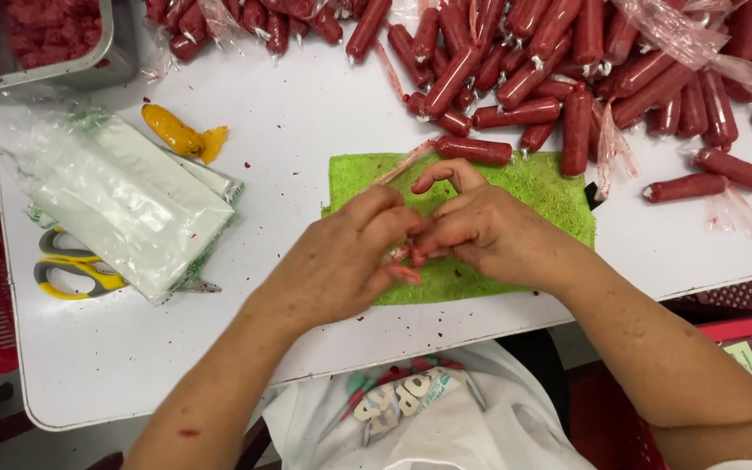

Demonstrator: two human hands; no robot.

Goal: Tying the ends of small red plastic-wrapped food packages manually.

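Left hand (341, 261) and right hand (489, 231) were pressed together over the green cloth (550, 187), pinching a small red-filled plastic casing (400, 254) (mostly hidden) — apparently mid-tie. Finished red sausages (567, 78) lay at twelve o'clock — next, a firm knot.

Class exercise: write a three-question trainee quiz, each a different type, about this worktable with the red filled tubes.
1. True or false: the left hand and right hand work above the green cloth.
2. The scissors have handles of which colour? A yellow, B blue, C black.
3. Fill in: the red filled tubes lie piled at the table's ___ edge.

Key: 1 true; 2 A; 3 far.
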